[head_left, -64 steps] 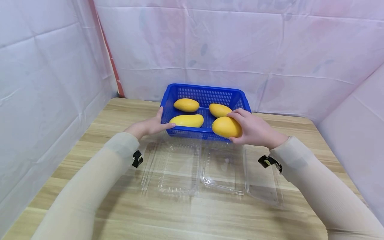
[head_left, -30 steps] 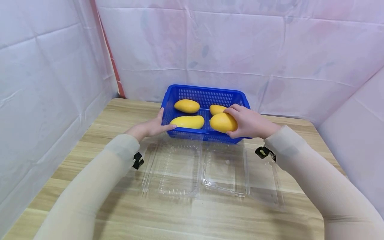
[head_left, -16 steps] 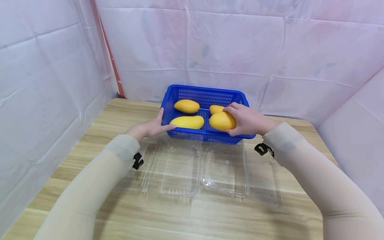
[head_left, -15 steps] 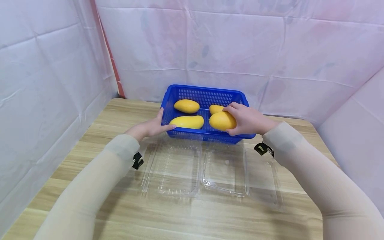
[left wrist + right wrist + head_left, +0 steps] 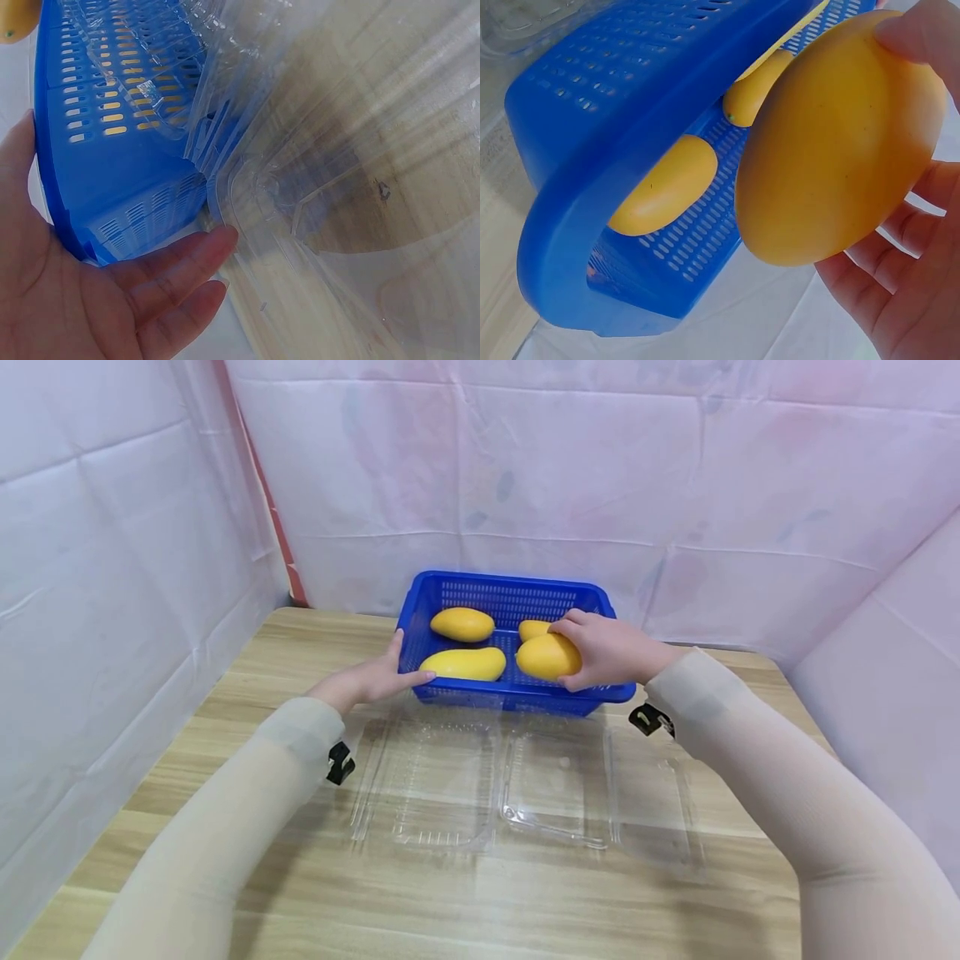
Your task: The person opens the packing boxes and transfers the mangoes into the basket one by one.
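In the head view, my right hand (image 5: 607,647) holds a yellow mango (image 5: 549,657) over the right front part of a blue plastic basket (image 5: 510,578). The right wrist view shows thumb and fingers around this mango (image 5: 840,142), which is apart from the basket floor. Two mangoes lie in the basket's left half, a rear mango (image 5: 462,624) and a paler, longer mango (image 5: 465,664) near the front. Partly hidden behind the held one is another mango (image 5: 532,628). My left hand (image 5: 367,681) touches the basket's left front corner; its fingers (image 5: 169,281) extend beside the outer wall.
Clear plastic clamshell containers stand on the wooden table (image 5: 375,902) in front of the basket: a left container (image 5: 442,785), a middle container (image 5: 551,789) and a flat clear panel (image 5: 656,810) at right. Pale sheeting (image 5: 570,468) hangs behind and at both sides.
My right hand has carried the mango a little left and back, from over the basket's front rim to farther inside. My left hand stays at the corner. The head view has shifted slightly.
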`<state>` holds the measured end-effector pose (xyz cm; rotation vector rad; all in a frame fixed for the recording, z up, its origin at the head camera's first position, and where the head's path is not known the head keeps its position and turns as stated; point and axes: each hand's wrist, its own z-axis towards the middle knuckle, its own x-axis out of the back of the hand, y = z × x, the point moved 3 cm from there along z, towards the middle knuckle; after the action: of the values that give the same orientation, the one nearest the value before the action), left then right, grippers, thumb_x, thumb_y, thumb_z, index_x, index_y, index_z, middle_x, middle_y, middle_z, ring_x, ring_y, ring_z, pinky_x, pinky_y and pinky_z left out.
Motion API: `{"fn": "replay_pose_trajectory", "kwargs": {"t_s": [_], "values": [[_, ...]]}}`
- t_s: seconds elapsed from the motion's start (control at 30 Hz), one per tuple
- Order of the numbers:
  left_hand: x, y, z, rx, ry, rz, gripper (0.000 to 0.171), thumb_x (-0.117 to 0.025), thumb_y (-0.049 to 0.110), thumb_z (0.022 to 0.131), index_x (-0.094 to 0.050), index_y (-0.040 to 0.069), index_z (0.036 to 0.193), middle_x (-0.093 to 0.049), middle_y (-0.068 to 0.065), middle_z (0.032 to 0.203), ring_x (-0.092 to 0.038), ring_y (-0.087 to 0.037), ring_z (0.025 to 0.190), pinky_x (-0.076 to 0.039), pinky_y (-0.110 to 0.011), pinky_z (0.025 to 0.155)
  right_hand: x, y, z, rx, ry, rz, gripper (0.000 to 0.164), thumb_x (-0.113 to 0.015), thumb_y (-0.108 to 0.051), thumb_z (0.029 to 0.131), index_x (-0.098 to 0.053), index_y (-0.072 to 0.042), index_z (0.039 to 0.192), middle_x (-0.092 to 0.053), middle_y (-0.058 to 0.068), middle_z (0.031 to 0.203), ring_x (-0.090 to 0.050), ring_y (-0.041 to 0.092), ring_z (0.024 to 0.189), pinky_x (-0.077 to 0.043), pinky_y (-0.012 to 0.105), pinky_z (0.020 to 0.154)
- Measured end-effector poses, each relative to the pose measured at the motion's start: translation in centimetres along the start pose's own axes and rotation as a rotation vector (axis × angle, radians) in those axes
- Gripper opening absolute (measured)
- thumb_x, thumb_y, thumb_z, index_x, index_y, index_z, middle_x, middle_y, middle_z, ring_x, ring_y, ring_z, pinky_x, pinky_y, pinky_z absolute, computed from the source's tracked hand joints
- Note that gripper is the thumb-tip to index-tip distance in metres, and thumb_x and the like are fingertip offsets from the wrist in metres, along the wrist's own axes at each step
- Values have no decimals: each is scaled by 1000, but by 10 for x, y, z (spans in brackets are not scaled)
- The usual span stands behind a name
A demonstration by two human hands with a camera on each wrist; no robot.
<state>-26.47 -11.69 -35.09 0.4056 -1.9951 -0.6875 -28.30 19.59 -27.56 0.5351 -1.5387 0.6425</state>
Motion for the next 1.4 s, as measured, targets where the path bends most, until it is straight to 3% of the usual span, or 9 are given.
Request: {"fn": "replay_pose_trajectory", "kwargs": {"t_s": [0.6, 1.4], "values": [[1, 2, -1, -5, 2, 7, 104, -43, 65, 87, 30, 14, 141, 8, -18, 153, -11, -38, 138, -13, -53, 109, -1, 3, 12, -50, -91, -25, 68, -75, -37, 71, -53, -3, 125, -53, 7, 105, -51, 21, 82, -48, 35, 70], [-2, 2, -3, -1, 5, 18, 104, -43, 64, 88, 30, 13, 141, 6, -19, 153, -14, -38, 138, -15, -52, 109, -14, 13, 31, -109, -306, 12, 65, -68, -32, 75, -49, 0, 128, -52, 10, 112, -48, 25, 90, -44, 39, 81]]}}
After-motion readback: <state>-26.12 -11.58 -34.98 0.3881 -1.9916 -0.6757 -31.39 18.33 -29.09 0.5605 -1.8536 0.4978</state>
